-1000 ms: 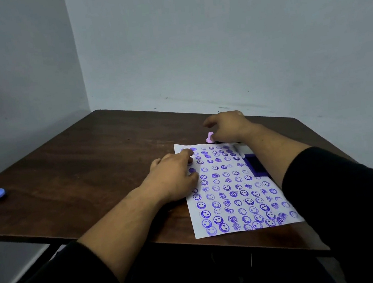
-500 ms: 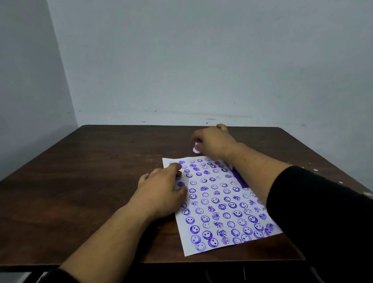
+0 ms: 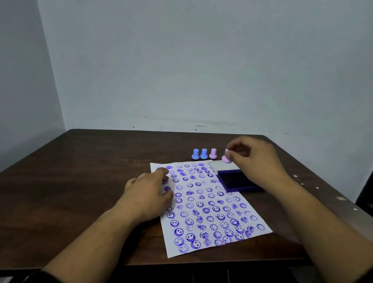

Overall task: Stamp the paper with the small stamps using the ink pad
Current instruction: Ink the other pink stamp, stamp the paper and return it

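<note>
A white paper [image 3: 209, 209] covered with several purple stamp prints lies near the table's front edge. My left hand [image 3: 148, 196] rests flat on its left margin, fingers spread, holding nothing. My right hand [image 3: 253, 160] pinches a small pink stamp [image 3: 225, 157] just beyond the far end of the open purple ink pad [image 3: 236, 180], which sits against the paper's right side. Two blue stamps [image 3: 199, 154] and one pink stamp [image 3: 212, 153] stand upright in a row beyond the paper's far edge.
The dark wooden table [image 3: 69, 191] stands in a corner with pale walls behind and to the left. Its right edge [image 3: 343, 199] is chipped and runs close to my right forearm.
My right hand moved from the paper's far edge to the right, now above the far end of the ink pad, pink stamp still in it. The camera shifted, and the row of stamps came into view.
</note>
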`<state>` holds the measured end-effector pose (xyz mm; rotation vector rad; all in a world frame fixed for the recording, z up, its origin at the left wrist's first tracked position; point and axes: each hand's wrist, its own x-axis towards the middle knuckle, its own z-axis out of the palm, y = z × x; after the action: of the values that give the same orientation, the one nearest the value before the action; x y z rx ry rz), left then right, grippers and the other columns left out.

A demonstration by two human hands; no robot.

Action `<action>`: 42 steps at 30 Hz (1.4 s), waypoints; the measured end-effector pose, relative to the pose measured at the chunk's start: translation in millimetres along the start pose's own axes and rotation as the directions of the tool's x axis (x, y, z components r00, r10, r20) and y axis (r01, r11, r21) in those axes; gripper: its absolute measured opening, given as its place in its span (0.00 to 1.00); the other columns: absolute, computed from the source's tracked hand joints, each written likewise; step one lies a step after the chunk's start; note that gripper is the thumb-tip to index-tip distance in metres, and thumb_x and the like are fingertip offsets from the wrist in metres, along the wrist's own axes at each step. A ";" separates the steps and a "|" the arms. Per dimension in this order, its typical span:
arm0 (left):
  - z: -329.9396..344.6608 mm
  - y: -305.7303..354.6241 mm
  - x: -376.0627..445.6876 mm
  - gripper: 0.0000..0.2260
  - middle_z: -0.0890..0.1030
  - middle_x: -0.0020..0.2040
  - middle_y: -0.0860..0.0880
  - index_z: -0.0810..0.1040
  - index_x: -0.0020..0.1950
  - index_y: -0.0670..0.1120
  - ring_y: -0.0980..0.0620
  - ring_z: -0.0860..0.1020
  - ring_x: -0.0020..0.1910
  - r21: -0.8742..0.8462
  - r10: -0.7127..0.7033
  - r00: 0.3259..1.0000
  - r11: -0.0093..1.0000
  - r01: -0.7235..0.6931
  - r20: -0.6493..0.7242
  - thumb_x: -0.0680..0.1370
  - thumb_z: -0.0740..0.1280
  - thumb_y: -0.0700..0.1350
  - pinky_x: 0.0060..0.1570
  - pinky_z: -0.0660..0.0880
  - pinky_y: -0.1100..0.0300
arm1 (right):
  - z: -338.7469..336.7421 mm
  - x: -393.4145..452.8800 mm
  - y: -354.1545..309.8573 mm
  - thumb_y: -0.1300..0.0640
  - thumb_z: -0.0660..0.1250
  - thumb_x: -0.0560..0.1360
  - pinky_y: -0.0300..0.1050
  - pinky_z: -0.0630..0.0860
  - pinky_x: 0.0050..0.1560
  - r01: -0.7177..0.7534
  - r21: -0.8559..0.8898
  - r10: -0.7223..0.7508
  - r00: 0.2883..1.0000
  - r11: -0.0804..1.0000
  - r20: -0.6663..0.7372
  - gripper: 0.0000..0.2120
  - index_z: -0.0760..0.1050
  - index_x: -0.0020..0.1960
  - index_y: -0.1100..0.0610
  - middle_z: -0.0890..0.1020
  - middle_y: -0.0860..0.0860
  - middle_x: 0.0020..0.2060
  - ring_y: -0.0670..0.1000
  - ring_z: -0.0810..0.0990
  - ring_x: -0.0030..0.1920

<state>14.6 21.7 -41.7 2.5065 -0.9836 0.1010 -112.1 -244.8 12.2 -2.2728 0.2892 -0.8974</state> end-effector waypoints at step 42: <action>-2.6 4.3 0.0 0.26 0.76 0.69 0.60 0.65 0.76 0.54 0.52 0.70 0.70 0.009 -0.006 1.000 1.000 0.006 -0.009 0.79 0.65 0.56 0.70 0.65 0.49 | -15.0 -67.4 6.2 0.55 0.80 0.75 0.36 0.81 0.44 -0.127 0.021 0.127 0.992 0.992 0.020 0.07 0.83 0.44 0.47 0.90 0.40 0.41 0.39 0.88 0.44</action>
<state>12.0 20.1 -37.8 2.5149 -0.9735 0.1148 -171.8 -228.6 -19.1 -2.2139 0.4086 -0.8097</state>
